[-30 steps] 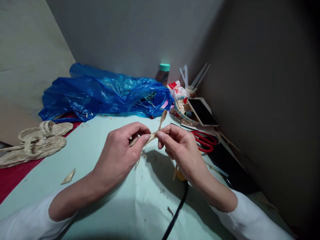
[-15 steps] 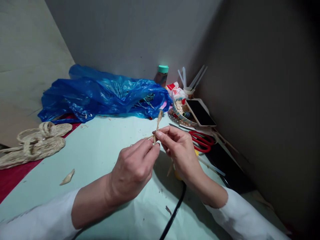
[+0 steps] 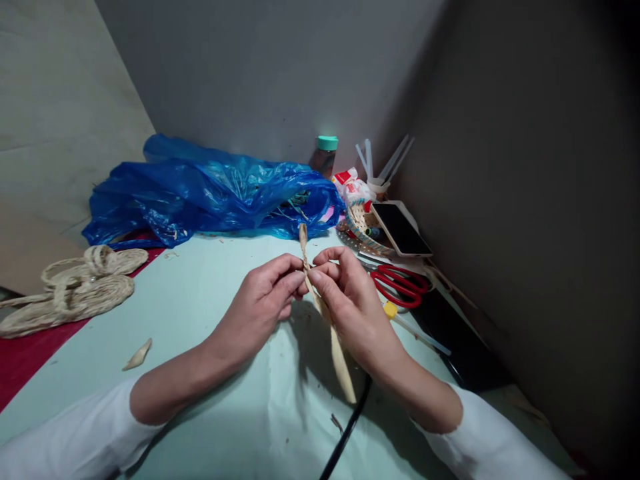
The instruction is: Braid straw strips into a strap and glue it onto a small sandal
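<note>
Between my hands, above the pale green tabletop (image 3: pixel 225 413), is a tan strip of dried plant fibre (image 3: pixel 342 367), twisted or braided near its upper end. My left hand (image 3: pixel 260 310) pinches the twisted part from the left with thumb and fingertips. My right hand (image 3: pixel 353 310) pinches it from the other side, at nearly the same spot. A short flat end sticks up above the fingers. The long loose tail hangs down beside my right palm, over a dark cable. Some of the fibre is hidden behind the fingers.
Woven fibre sandals (image 3: pixel 85 293) lie at left. A crumpled blue plastic bag (image 3: pixel 210 193) lies at the back. To the right are red-handled scissors (image 3: pixel 400 285), a phone (image 3: pixel 401 229), a small basket (image 3: pixel 357 217) and a glue gun's yellow tip (image 3: pixel 390 309). A black cable (image 3: pixel 345 433) runs toward me.
My left hand has shifted its grip and turned, moving slightly up. The fibre's top has swung left, and its long tail now shows hanging beside my right hand. The view has shifted slightly.
</note>
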`<state>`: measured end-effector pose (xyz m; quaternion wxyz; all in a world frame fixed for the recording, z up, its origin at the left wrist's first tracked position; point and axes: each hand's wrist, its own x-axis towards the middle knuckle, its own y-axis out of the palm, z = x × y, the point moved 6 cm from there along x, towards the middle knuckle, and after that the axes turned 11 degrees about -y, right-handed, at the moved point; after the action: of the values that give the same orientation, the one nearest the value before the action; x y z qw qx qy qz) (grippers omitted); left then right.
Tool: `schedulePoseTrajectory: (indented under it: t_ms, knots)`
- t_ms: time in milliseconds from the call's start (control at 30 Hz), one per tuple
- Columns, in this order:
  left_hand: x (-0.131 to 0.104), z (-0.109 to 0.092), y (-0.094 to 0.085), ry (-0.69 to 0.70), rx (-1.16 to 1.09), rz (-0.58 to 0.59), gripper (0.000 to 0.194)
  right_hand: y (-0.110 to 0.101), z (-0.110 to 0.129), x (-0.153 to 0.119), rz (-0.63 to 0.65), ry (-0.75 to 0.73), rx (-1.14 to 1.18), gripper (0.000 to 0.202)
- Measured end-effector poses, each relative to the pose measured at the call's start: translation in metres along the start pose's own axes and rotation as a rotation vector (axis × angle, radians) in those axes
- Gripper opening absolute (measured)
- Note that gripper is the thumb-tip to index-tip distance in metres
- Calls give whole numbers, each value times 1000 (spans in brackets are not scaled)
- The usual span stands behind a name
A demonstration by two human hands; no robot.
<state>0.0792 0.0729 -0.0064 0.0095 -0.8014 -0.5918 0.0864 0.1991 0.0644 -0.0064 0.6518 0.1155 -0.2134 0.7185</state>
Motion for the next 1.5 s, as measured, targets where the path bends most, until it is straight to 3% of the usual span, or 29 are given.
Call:
schedulePoseTrajectory:
  t_ms: [133, 233, 400, 500, 667, 833, 1000, 1067, 1167, 1233, 1333, 1400, 1500]
  knots:
    - [-5, -11, -9, 150, 216, -165, 17, -1, 9, 1, 86, -53, -135, 7]
    - [-9, -19, -15, 231, 326, -273, 16, -1, 19, 1, 170, -147, -382, 4]
    - [-8, -18, -23, 200, 342, -397, 15, 4, 34, -8, 153, -509, -836, 16]
    - [-4, -13, -25, 140, 256, -368, 18, 13, 35, -18, 149, -669, -948, 15]
    - [0, 3, -20, -62, -77, -183, 14, 24, 35, -27, 140, -791, -1011, 18]
    - [-1, 11, -12, -214, -339, -20, 21, 23, 33, -24, 152, -735, -967, 15]
    - [-2, 12, -15, -216, -351, -51, 16, 21, 41, -22, 294, -653, -821, 13]
    - [-4, 8, -14, -187, -291, -68, 13, 8, 44, -13, 203, -505, -616, 17]
    - [-7, 2, -9, -171, -137, -67, 21, -16, 31, 3, 19, -149, -323, 22]
    - [-9, 1, -2, -183, -74, -23, 24, -17, 19, 10, 69, 9, -128, 24]
    - [-12, 2, 8, -198, -50, 64, 24, -8, 10, 13, 180, 87, 178, 26]
    - [-13, 2, 12, -184, -31, 94, 22, -8, 5, 13, 138, 109, 275, 28]
    - [-15, -6, 16, -87, 65, 103, 17, -14, -2, 11, 30, 109, 231, 33]
